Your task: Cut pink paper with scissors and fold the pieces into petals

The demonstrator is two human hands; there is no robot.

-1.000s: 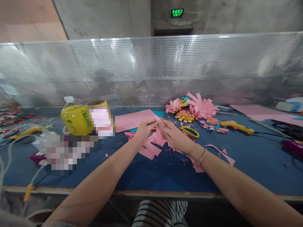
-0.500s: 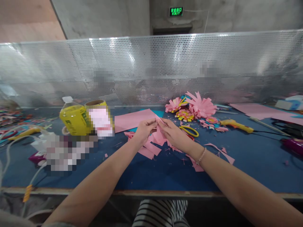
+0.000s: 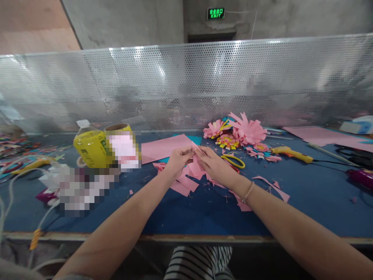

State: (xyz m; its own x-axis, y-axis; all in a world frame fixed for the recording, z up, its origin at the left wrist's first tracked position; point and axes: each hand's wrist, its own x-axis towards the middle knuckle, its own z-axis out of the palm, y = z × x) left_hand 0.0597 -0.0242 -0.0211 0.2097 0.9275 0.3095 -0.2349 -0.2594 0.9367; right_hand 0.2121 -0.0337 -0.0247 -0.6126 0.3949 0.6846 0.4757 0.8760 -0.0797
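Between my two hands is a piece of pink paper (image 3: 197, 156), pinched near its top edge. The fingertips of my left hand (image 3: 178, 160) close on its left side. My right hand (image 3: 214, 163) grips it from the right, fingers pressed together over it. Loose pink paper strips (image 3: 183, 184) lie on the table below and around my hands. Just right of my right hand rest scissors with yellow handles (image 3: 234, 160), their blades hidden. Behind my hands a larger pink sheet (image 3: 163, 147) lies over a blue one (image 3: 194, 140).
Pink paper flowers (image 3: 249, 130) are heaped at back right, beside a yellow glue gun (image 3: 293, 153). A yellow-labelled bottle (image 3: 90, 146) and a wide roll (image 3: 124, 146) stand at left, near white cables (image 3: 11, 182). A perforated metal panel (image 3: 163, 85) borders the table's far side.
My hands keep nearly the same grip and place on the pink paper. Only a very slight shift of the camera's view shows.
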